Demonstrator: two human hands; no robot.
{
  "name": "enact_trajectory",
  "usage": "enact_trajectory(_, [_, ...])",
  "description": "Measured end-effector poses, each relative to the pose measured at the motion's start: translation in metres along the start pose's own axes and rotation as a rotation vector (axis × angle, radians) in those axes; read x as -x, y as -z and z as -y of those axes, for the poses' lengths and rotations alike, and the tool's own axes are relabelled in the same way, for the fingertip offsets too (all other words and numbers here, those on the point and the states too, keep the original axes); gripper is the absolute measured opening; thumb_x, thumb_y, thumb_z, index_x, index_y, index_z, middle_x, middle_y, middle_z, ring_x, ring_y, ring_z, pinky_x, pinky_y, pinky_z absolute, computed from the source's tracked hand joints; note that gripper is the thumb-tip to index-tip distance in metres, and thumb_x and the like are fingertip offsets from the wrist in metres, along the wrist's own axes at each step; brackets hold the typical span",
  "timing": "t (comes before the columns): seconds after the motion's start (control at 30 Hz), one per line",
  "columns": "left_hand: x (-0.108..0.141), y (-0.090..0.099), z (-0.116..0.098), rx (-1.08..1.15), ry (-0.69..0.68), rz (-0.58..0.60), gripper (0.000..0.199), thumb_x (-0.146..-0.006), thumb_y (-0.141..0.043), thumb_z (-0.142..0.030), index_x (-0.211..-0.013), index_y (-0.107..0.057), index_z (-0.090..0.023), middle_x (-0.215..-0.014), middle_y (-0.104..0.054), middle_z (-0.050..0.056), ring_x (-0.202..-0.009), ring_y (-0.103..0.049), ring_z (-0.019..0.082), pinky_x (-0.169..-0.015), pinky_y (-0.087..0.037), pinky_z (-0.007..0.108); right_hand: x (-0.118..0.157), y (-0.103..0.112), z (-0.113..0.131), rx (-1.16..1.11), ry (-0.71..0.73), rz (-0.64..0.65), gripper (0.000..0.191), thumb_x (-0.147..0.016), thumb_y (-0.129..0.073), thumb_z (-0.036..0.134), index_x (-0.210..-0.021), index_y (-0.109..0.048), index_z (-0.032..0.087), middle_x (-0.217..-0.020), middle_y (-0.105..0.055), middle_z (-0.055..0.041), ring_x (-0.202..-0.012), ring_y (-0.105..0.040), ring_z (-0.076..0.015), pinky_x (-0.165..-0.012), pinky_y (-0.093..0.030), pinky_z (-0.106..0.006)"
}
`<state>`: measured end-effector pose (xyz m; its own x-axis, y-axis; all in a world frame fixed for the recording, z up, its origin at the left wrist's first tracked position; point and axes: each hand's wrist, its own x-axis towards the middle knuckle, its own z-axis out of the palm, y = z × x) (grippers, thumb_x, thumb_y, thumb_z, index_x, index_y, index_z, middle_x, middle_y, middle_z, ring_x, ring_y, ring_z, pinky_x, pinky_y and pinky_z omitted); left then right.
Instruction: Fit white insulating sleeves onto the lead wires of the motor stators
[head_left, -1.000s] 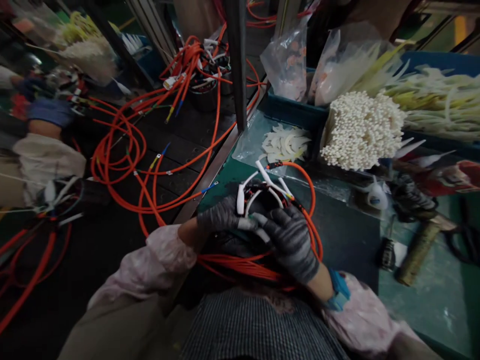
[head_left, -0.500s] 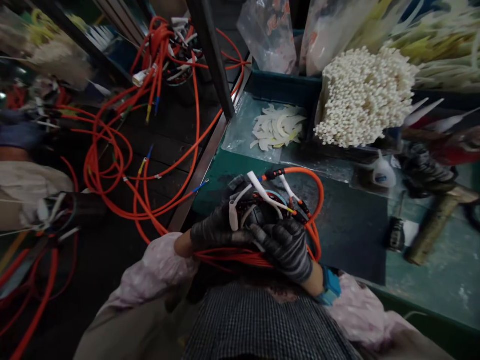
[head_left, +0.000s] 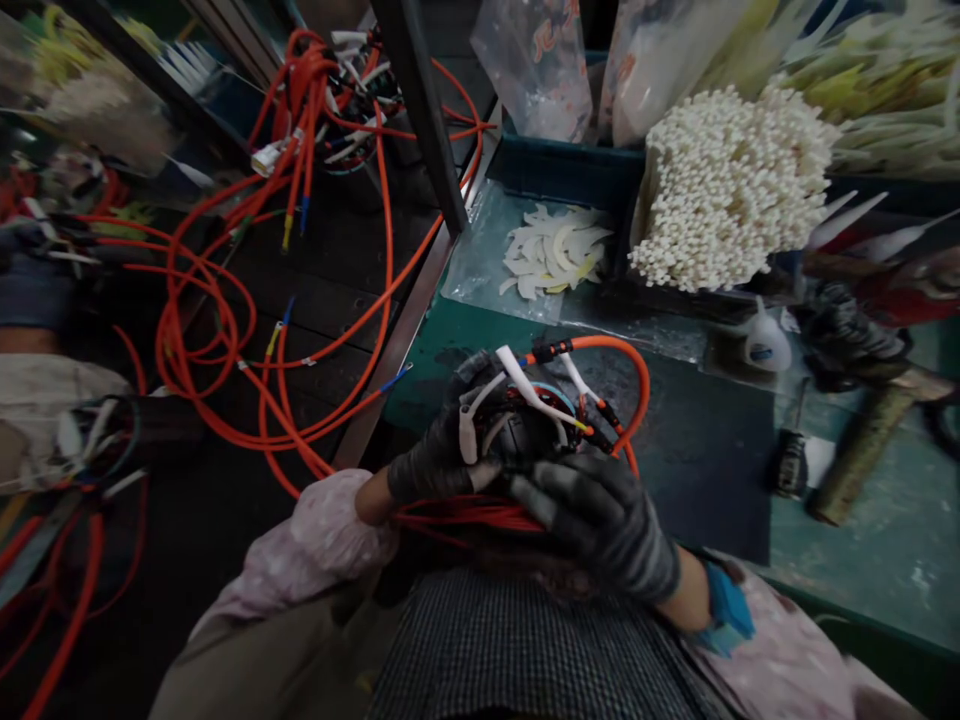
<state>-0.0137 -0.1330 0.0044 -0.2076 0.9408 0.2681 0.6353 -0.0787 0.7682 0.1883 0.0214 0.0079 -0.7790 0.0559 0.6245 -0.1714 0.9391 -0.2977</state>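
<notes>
While closed with the left hand [head_left: 439, 460] round the left side of the wired part [head_left: 521, 430], poised half-curled with the right hand [head_left: 604, 515] at its near edge; cannot tell if pinching anything. Held over the tabletop [head_left: 484, 325], forward-left of the right fingers [head_left: 574, 490].

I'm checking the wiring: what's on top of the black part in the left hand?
White sleeves, thin wires and an orange cable show on and around the black part. The left hand covers part of its side; its underside is unseen.
</notes>
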Motion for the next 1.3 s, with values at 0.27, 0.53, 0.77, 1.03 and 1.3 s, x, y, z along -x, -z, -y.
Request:
enact_trajectory(0.27, [-0.005,-0.021,-0.011,-0.05,-0.091,-0.031,0.108,-0.093,-0.067,-0.025,-0.179,-0.001,-0.031,-0.181,-0.03,0.016,-0.173,-0.019,0.044,-0.142,-0.011,0.075,0.012,-0.006,-0.035,-0.335,-0.543,0.049,0.079,-0.101,-0.079,0.041,-0.171,-0.043,0.043,-0.168,-0.055,-0.0067,-0.152,-0.059,-0.0338,-0.122,-0.058,-0.059])
enact_trajectory(0.53, [-0.001,-0.024,-0.006,-0.151,-0.144,-0.001,0.098,-0.099,-0.063,-0.033,-0.179,-0.008,-0.025,-0.182,-0.02,0.019,-0.173,-0.012,0.044,-0.141,-0.011,0.073,0.022,-0.005,-0.046,-0.541,-0.73,0.132,0.076,-0.086,-0.093,0.051,-0.155,-0.062,0.037,-0.159,-0.061,-0.0074,-0.147,-0.061,-0.0354,-0.124,-0.053,-0.06])
enact_trajectory(0.77, [-0.007,-0.021,-0.009,-0.164,-0.156,0.003,0.106,-0.094,-0.066,-0.033,-0.179,-0.003,-0.031,-0.18,-0.029,0.014,-0.17,-0.021,0.043,-0.141,-0.011,0.071,0.014,-0.006,-0.039,-0.356,-0.724,0.127,0.065,-0.083,-0.092,0.051,-0.141,-0.068,0.033,-0.141,-0.066,-0.0076,-0.13,-0.066,-0.0333,-0.115,-0.058,-0.056])
enact_trajectory(1.03, [-0.007,-0.03,-0.01,-0.148,-0.164,-0.101,0.1,-0.094,-0.07,-0.029,-0.177,-0.015,-0.033,-0.172,-0.042,0.014,-0.168,-0.031,0.04,-0.141,-0.018,0.071,0.013,-0.004,-0.032,-0.203,-0.581,0.091,0.07,-0.095,-0.082,0.037,-0.16,-0.055,0.036,-0.148,-0.063,-0.0096,-0.136,-0.062,-0.0352,-0.117,-0.056,-0.059])
enact_trajectory(1.3, [0.016,-0.073,-0.012,-0.038,0.045,-0.408,0.1,-0.097,-0.082,-0.059,-0.175,-0.023,-0.038,-0.181,-0.026,0.015,-0.171,-0.027,0.043,-0.136,-0.037,0.072,0.009,0.003,-0.03,-0.186,-0.388,0.168,0.045,-0.102,-0.072,0.027,-0.146,-0.071,0.038,-0.162,-0.057,-0.0078,-0.141,-0.062,-0.0357,-0.116,-0.059,-0.06])
